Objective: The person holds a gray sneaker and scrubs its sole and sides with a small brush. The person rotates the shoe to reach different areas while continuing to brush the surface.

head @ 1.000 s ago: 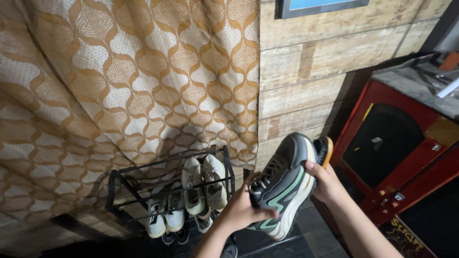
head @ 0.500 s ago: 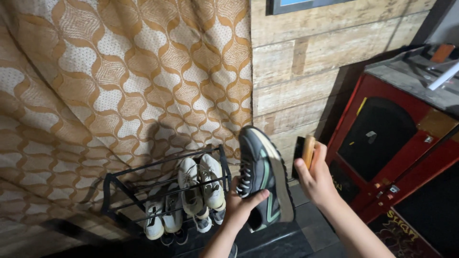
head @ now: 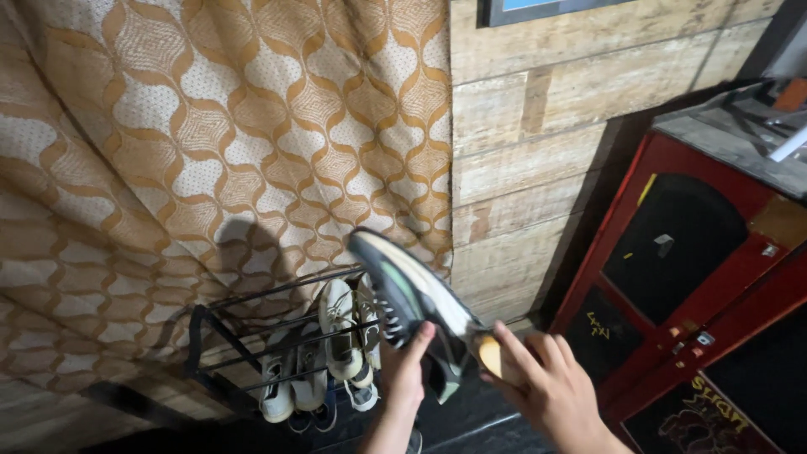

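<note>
A grey and green sneaker [head: 408,294] with a white sole is held up over the floor, toe pointing up and to the left. My left hand [head: 405,370] grips it from below at its laced side. My right hand [head: 546,387] is at the sneaker's heel and holds a tan wooden brush [head: 492,357] against the sole. Below and to the left stands a black wire shoe rack [head: 252,336] with white sneakers [head: 340,340] on it.
A tan patterned curtain [head: 210,143] hangs behind the rack. A pale wood plank wall [head: 530,168] is straight ahead. A red cabinet with black panels [head: 689,277] stands at the right. The floor below is dark.
The sneaker has turned from upright to tilted with its toe to the left. My right hand has come down to the heel with the brush.
</note>
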